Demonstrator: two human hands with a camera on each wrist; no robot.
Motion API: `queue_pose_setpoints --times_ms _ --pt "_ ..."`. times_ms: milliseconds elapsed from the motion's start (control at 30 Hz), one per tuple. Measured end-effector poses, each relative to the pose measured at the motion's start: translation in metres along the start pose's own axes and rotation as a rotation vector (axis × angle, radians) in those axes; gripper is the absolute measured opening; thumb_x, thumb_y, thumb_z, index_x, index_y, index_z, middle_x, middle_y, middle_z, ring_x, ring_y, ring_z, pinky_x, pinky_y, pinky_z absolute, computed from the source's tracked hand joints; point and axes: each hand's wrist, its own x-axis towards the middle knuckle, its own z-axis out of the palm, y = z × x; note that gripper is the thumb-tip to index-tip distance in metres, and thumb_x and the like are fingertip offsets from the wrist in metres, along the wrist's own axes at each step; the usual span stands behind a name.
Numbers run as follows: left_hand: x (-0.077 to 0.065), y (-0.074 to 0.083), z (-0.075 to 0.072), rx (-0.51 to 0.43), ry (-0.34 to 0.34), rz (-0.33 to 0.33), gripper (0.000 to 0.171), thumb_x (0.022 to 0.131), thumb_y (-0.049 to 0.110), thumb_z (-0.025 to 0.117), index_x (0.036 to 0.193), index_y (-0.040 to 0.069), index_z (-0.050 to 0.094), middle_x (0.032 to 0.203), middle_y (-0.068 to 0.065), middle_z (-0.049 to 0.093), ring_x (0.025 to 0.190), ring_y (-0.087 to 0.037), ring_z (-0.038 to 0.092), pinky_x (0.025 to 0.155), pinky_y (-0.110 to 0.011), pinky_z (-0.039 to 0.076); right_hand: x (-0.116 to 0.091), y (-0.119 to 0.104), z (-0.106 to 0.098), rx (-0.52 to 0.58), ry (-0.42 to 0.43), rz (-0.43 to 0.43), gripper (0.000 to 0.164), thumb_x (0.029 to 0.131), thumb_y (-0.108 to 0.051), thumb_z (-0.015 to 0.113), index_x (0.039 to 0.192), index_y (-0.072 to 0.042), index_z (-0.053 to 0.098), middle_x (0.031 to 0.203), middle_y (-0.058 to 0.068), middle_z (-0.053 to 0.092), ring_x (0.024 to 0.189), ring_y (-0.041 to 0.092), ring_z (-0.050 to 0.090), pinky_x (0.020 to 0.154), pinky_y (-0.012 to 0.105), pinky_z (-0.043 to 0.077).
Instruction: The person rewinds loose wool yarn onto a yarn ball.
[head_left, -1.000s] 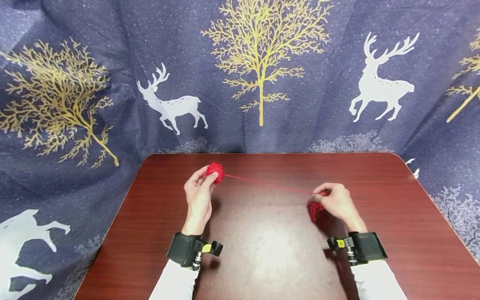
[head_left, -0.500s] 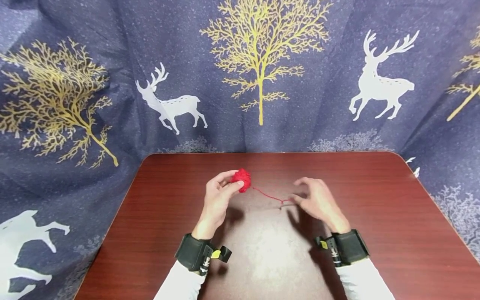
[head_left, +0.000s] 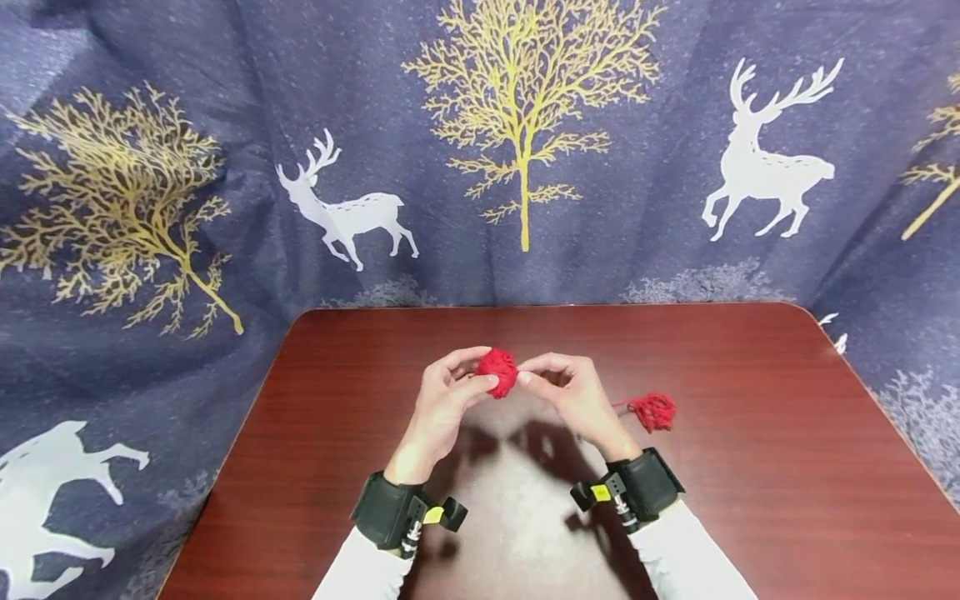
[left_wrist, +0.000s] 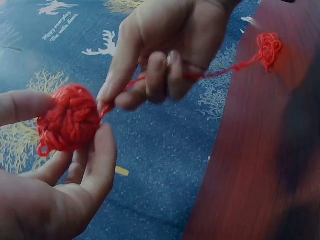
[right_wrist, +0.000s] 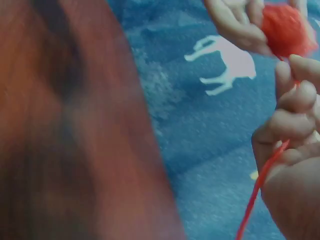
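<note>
A small ball of red yarn (head_left: 497, 372) is held above the table between the thumb and fingers of my left hand (head_left: 438, 408). My right hand (head_left: 581, 402) meets it from the right, thumb and index finger pinching the yarn strand close to the ball's side. In the left wrist view the strand (left_wrist: 241, 66) runs back through the right hand's curled fingers to a loose tangle of yarn (left_wrist: 270, 51). That red tangle (head_left: 654, 412) lies right of the right hand in the head view. Below the right hand, the strand (right_wrist: 252, 200) trails down in the right wrist view.
The brown wooden table (head_left: 780, 467) spreads under both hands, with glare at its front middle. Behind its far edge hangs a dark blue cloth (head_left: 465, 167) printed with white deer and golden trees. Each wrist wears a black band (head_left: 386, 510) with a small camera.
My left hand has carried the ball rightward to the middle. From the far right, my right hand has come over to the ball, and the stretched strand between them has shortened.
</note>
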Motion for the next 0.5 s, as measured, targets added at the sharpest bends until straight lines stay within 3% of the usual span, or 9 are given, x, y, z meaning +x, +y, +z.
queue_pose_setpoints --times_ms 167,267,367,500 --pt "-0.001 0.0 -0.003 0.004 -0.068 -0.047 0.046 0.084 -0.006 0.065 0.128 -0.019 0.055 0.106 -0.01 0.07 0.091 -0.015 0.068 0.078 -0.028 0.058 0.007 -0.007 -0.015 -0.119 0.086 -0.044 0.013 0.09 -0.008 0.077 0.101 -0.001 0.078 0.07 0.006 0.064 0.058 0.01 0.048 0.051 0.022 0.039" --pt "-0.001 -0.001 -0.001 -0.061 -0.092 -0.041 0.048 0.085 -0.006 0.063 0.129 -0.02 0.052 0.105 -0.008 0.07 0.091 -0.015 0.068 0.078 -0.027 0.058 0.005 -0.007 -0.017 -0.251 0.12 -0.086 0.012 0.09 -0.008 0.077 0.101 -0.003 0.078 0.064 0.003 0.06 0.055 0.009 0.047 0.048 0.022 0.038" --pt "0.002 -0.002 0.002 -0.148 -0.055 0.004 0.047 0.085 -0.008 0.061 0.129 -0.019 0.052 0.103 -0.008 0.069 0.091 -0.015 0.068 0.079 -0.027 0.059 -0.001 0.0 -0.011 -0.371 0.117 -0.111 0.01 0.089 -0.008 0.078 0.099 -0.005 0.078 0.066 0.0 0.062 0.056 0.008 0.049 0.049 0.022 0.041" --pt "0.006 -0.003 0.005 -0.188 0.076 0.077 0.04 0.086 -0.01 0.063 0.125 -0.016 0.057 0.104 -0.01 0.07 0.091 -0.016 0.069 0.081 -0.028 0.059 -0.013 0.01 0.004 -0.449 0.071 -0.187 0.007 0.089 -0.007 0.078 0.096 -0.009 0.079 0.074 -0.007 0.067 0.06 0.005 0.053 0.051 0.022 0.046"
